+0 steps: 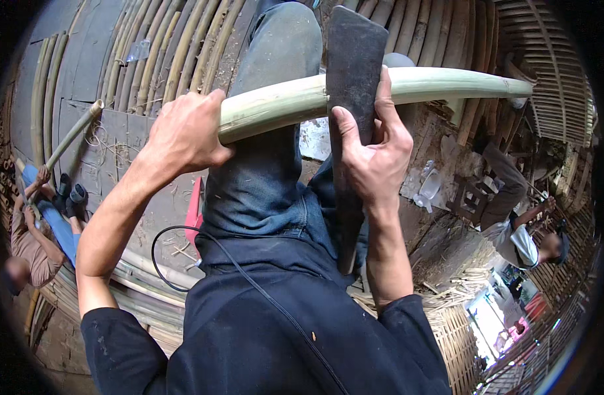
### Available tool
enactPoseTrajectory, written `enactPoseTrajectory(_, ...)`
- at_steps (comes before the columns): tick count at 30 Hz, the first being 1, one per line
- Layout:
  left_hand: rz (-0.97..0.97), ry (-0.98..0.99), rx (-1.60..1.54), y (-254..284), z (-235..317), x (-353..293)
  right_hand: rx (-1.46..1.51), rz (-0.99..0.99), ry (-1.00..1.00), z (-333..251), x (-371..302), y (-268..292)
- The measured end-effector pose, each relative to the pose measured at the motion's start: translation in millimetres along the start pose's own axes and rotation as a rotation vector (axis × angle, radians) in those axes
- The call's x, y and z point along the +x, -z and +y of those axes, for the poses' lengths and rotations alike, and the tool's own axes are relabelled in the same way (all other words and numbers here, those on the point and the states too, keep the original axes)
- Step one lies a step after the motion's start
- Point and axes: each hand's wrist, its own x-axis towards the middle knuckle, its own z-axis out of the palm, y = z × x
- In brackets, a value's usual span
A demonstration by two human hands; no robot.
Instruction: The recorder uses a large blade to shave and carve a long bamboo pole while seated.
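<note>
A pale green bamboo pole (pixel 460 84) lies crosswise over my raised jeans-clad knee, its far end reaching out to the right. My left hand (pixel 187 131) is wrapped round the pole's left end. In my right hand (pixel 379 155) is a broad, dark machete (pixel 356 59), held by the blade, with thumb and fingers on either side of it. The blade stands across the pole's near face, and its narrow end points back toward my body. Whether the edge has bitten into the bamboo is hidden.
Bamboo poles (pixel 177 59) lie in rows at the far left. A red object (pixel 194 210) rests beside my leg. One person (pixel 35 243) sits at left holding a pole (pixel 71 135); another (pixel 513 224) sits at right. Clear plastic (pixel 428 187) lies on the floor.
</note>
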Motion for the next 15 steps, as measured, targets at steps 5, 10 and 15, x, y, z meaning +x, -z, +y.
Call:
enactPoseTrajectory(5, -0.004, -0.014, 0.008, 4, 4, 0, 0.081, -0.035, -0.119, -11, 9, 6)
enactPoseTrajectory(10, 0.005, -0.047, -0.035, 2, -2, 1, 0.048, -0.085, 0.147, -9, -5, -24)
enactPoseTrajectory(15, -0.023, -0.069, -0.051, 9, -4, 7, 0.112, 0.066, -0.053, 1, 18, 3)
